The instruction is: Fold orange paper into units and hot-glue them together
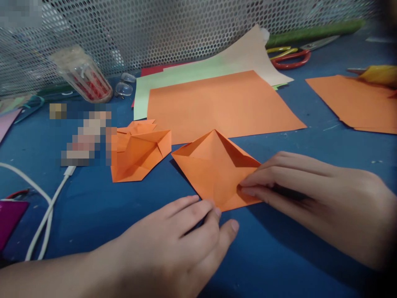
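A folded orange paper (217, 178) with raised flaps lies in front of me, one corner towards me. My right hand (319, 190) pinches its right-hand part between thumb and fingers. At the near corner, fingertips of my left hand (186, 240) touch the paper, with the thumb held apart over the table. Just to the left sit other folded orange paper pieces (145, 151), partly overlapping each other. Behind them a flat orange sheet (217, 105) rests on pale green and cream sheets (242, 51).
A jar with red bits (89, 80) leans by the perforated metal screen (155, 29). Glasses (124, 87) lie beside it. A white cable (49, 207) loops at left. Red-handled scissors (291, 59) lie at the back; more orange paper (356, 103) is at right on the blue table (130, 203).
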Available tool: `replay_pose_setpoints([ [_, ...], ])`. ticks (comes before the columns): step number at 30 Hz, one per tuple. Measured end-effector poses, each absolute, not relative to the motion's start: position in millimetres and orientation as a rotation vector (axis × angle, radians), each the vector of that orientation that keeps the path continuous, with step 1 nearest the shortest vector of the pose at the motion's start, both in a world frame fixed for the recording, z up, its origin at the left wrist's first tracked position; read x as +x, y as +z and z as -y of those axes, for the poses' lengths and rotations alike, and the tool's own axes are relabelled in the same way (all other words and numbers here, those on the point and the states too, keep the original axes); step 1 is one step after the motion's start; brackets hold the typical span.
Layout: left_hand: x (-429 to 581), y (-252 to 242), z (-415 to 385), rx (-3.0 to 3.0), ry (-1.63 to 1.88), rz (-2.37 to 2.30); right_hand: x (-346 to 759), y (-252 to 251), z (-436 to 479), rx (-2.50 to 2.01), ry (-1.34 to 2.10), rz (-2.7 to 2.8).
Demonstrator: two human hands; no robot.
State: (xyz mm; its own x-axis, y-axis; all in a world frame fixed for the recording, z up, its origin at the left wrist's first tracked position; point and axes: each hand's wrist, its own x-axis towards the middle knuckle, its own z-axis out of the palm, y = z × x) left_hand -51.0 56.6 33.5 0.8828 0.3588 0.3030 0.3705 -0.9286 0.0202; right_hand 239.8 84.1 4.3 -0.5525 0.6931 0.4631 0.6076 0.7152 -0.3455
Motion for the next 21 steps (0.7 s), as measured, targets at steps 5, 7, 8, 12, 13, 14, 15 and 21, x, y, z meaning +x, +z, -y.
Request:
replay_pose_setpoints([
  [5,-49.8,37.9,-54.9,-3.072,-0.398,0.759,238.0,2.4,-78.7,-1.072,0.196,2.281],
  [7,-45.8,38.9,-54.8,-3.041,-0.356,0.805,237.5,1.8,-77.5,-1.095,0.194,2.265],
  [8,-43.2,38.8,-55.0,-3.020,-0.335,0.823,237.3,1.6,-77.3,-1.094,0.193,2.262],
  [12,-34.7,37.1,-55.9,-2.969,-0.296,0.859,237.7,3.2,-76.1,-1.101,0.191,2.241],
  [13,-34.1,37.0,-55.8,-2.960,-0.290,0.861,238.3,3.8,-75.0,-1.119,0.202,2.236],
  [14,-34.5,37.0,-55.3,-2.952,-0.282,0.861,239.0,4.4,-73.4,-1.146,0.220,2.227],
  [15,-35.8,37.3,-54.5,-2.944,-0.277,0.861,239.7,4.8,-71.4,-1.179,0.240,2.215],
  [21,-49.5,37.4,-46.1,-2.935,-0.314,0.819,239.6,2.7,-61.2,-1.256,0.232,2.233],
])
